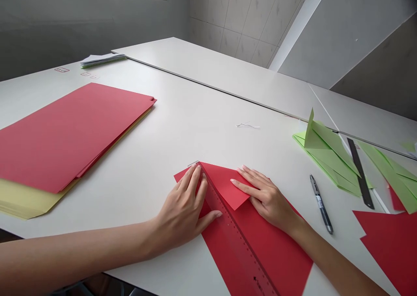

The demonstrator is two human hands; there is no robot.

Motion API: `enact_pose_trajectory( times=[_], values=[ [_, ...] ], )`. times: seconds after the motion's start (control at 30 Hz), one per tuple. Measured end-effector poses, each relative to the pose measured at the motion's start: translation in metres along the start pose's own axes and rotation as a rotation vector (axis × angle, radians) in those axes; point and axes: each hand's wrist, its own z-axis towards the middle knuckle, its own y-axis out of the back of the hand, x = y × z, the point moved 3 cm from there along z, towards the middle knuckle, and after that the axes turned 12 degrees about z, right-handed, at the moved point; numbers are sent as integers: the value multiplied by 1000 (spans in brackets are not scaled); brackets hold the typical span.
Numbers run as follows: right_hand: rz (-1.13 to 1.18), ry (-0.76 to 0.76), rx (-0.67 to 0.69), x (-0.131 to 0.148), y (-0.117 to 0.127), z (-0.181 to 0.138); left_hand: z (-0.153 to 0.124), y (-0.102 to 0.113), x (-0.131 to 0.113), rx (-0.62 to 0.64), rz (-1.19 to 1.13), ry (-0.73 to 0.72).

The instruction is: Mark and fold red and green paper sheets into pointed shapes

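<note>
While both hands press flat upon it, the red sheet [260, 244] lies on the white bench [182, 126] at its near edge, one corner folded over into a triangular flap [228, 185]. A clear ruler [234, 235] rests along the sheet, running from its far tip down toward the near edge, and appears red from the paper beneath. The left hand [185, 209] lies palm down on the ruler's far end, fingers [195, 179] extended and spread, gripping nothing, the thumb touching the ruler's side. The right hand [267, 198] lies just right of the ruler, fingers straight and together, pressing on the folded flap without closing on it.

Other things, placed relative to the red sheet:
- Far left: a stack of red card [71, 131] lying upon a stack of pale yellow card [26, 200].
- Right, near the right hand: a black pen [321, 202], apart from the sheet.
- Farther right: folded green paper pieces [329, 152], with a dark ruler [360, 172] lying across them.
- Right edge: further green strips [391, 174] and a cut piece of red paper [391, 244].
- Far beyond, left: a small pile of white papers [100, 59].
- Beyond, centre: a scrap of thread or paper [247, 125]; which it is cannot be told.
</note>
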Motion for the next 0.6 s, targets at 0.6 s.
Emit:
enact_pose_trajectory(
  times=[0.6],
  values=[
    [10, -7, -1, 2, 1, 1, 0, 2, -1, 15, 10, -1]
  ],
)
